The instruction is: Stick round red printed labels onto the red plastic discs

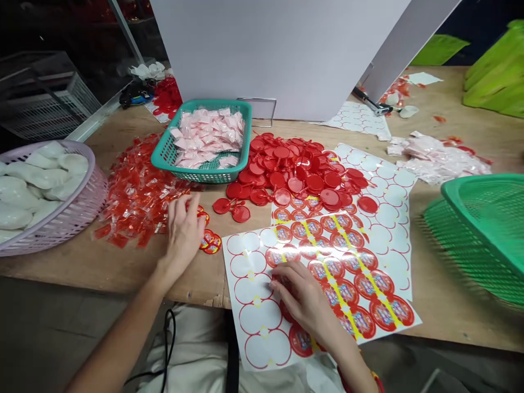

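My left hand [183,228] is over the table at the right edge of a heap of small red clear packets [137,188]. Its fingers are bent and apart, over a few round red-and-yellow printed pieces [211,242]; the fingertips are partly hidden. My right hand [305,300] rests on a white sticker sheet [254,284] with rows of round red printed stickers [360,284]. Its thumb and forefinger come together at a sticker's edge beside the bare left columns. Behind the sheet lies a pile of red plastic discs [303,169], with two discs nearer my left hand.
A teal basket [245,131] holds pale pink packets. At left stands a lilac basket [88,158] of white rounded pieces; at right, a green basket [470,229]. More sticker sheets [388,218] lie under the top one. A white panel [270,54] rises behind.
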Motion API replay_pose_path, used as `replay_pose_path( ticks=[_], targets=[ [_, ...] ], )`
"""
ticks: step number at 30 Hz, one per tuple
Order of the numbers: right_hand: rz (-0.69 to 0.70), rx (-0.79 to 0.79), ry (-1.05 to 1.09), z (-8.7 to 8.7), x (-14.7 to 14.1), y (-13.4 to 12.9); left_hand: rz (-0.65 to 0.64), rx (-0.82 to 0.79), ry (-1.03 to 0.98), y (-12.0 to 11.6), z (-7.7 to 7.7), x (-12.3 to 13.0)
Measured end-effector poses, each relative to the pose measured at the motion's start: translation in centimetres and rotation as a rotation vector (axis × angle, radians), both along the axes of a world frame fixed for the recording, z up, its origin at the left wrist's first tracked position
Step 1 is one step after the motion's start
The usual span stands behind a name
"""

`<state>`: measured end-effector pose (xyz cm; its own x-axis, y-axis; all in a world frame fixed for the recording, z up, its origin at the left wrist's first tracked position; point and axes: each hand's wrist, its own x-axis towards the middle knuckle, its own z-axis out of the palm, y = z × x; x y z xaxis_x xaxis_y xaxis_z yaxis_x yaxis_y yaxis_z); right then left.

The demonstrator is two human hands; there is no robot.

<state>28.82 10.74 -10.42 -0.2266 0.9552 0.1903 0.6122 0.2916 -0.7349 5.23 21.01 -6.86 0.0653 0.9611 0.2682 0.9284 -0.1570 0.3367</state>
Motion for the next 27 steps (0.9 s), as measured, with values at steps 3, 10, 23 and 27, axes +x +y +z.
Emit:
replay_pose_path(
  ticks=[3, 10, 23, 27],
  targets=[
    [-0.050, -0.032, 0.047, -0.4, 0.0, 0.0, -0.270, -0.146, -0.113, -0.7, -0.8, 4.0],
    [-0.356, 0.009, 0.183, -1.3, 0.5, 0.2, -0.514, -0.605, -0.233, 1.4, -1.0, 9.7],
    [-0.329, 0.260, -0.058, 0.4, 1.1, 2.2, -0.700, -0.683, -0.504, -0.7, -0.8, 10.3],
    [-0.299, 0.278, -0.084, 0.7, 1.1, 2.2, -0.704, -0.663, -0.483, -0.9, -0.3, 10.3]
  ],
)
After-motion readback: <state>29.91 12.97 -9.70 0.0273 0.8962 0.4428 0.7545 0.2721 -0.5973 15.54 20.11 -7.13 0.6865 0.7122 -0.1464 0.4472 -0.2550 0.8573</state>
